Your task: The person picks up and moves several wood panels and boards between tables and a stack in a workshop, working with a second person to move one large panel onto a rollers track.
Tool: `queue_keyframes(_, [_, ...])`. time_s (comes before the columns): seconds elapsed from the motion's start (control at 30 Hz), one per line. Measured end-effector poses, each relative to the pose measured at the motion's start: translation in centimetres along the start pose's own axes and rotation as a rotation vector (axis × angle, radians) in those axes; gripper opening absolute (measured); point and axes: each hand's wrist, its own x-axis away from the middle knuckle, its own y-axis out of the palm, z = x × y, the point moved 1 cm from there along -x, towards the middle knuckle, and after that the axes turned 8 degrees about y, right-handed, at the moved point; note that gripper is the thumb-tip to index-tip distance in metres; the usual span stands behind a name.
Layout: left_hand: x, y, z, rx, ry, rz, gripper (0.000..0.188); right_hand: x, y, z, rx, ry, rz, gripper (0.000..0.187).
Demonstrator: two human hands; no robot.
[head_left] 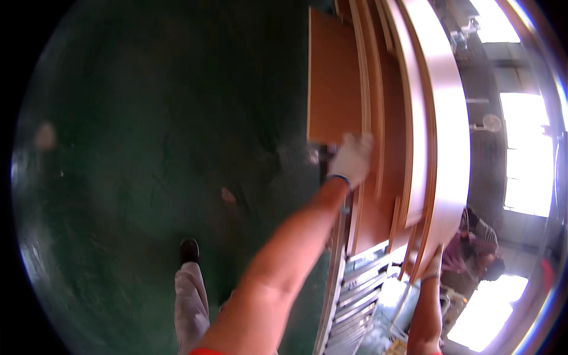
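A stack of long reddish-brown wooden panels (387, 136) runs away from me, its layers lying unevenly. My left hand (353, 158), in a whitish work glove, touches the left edges of the panels beside a lower board (334, 80) that sticks out further. Its fingers are smeared, so their grip cannot be made out. At the near end of the stack, my right hand (433, 265), also gloved, is closed around the corner of the upper panel (444, 201). Part of that hand is hidden by the panel.
A metal roller conveyor (355, 302) lies under the near end of the stack. Dark green floor (136, 136) spreads to the left, with my shoe (190, 251) on it. Another person (473, 245) is beyond the panels at right. Bright windows (526, 154) line the far right.
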Motion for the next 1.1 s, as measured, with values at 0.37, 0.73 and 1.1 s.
queue_keyframes(0.37, [54.5,-20.0,-29.9,-0.269,-0.905,0.541,0.034,-0.8,7.6,-7.5,0.264,-0.002,0.383,0.093])
queue_keyframes(0.73, [47.5,-22.4,-14.0,-0.527,-0.946,0.337,0.03,-5.2,21.7,-15.4,0.277,-0.015,0.468,0.082])
queue_keyframes(1.1, [-17.0,-4.7,20.4,-0.549,0.45,0.128,0.052,-12.4,34.1,-23.6,0.019,-0.199,0.539,0.091])
